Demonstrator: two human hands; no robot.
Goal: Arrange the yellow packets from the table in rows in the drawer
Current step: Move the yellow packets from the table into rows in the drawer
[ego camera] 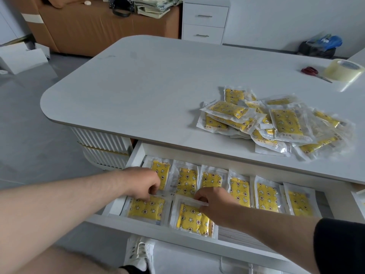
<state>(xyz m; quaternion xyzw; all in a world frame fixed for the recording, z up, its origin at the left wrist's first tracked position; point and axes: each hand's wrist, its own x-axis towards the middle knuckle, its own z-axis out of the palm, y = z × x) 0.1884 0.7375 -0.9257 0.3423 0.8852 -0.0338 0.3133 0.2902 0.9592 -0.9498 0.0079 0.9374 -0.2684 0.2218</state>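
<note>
The white drawer (136, 153) is pulled out under the table's front edge. Several yellow star-print packets (239, 189) lie side by side in its back row. Two more lie in the front row: the left packet (146, 208) and the right packet (192, 219). My left hand (142, 183) pinches the top edge of the front left packet. My right hand (214, 201) grips the top edge of the front right packet. A loose heap of yellow packets (276, 121) sits on the table at the right.
Red-handled scissors (314, 73) and a roll of clear tape (343, 70) lie at the table's far right. A white drawer cabinet (205, 20) and a brown sofa (88, 26) stand behind. My shoe (139, 254) is below the drawer front.
</note>
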